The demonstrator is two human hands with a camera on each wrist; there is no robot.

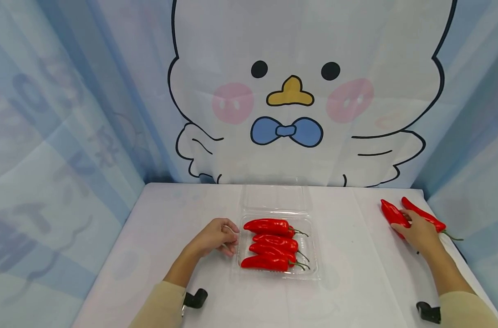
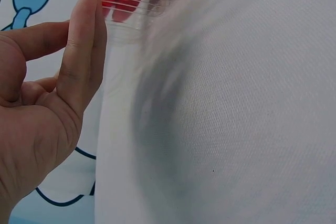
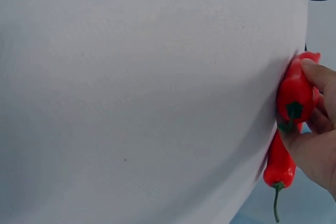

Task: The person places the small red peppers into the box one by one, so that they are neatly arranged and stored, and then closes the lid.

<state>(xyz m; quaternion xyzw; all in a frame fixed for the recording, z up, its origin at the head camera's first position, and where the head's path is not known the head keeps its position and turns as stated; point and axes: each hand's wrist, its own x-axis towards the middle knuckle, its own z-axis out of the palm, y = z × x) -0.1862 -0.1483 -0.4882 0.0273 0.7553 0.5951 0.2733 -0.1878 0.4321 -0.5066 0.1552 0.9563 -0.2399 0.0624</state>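
Observation:
A clear plastic clamshell box point(image 1: 313, 237) lies opened out at the middle of the table, with several red chili peppers point(image 1: 265, 263) side by side in its base. Just left of the box is my left hand point(image 1: 217, 237), fingers loosely bent and holding nothing; in the left wrist view its fingertips are close to the box wall, and I cannot tell if they touch. At the far right, my right hand point(image 1: 420, 233) holds a red chili pepper point(image 3: 294, 93) between thumb and fingers. Another red chili pepper point(image 1: 423, 213) lies right beside that hand, its green stem towards me.
The box's transparent lid point(image 1: 275, 199) lies folded back towards the rear edge. A white cloth covers the table point(image 1: 347, 282). Behind it hangs a curtain point(image 1: 292, 164) with a cartoon bird, and blue curtains point(image 1: 68, 182) close in the sides.

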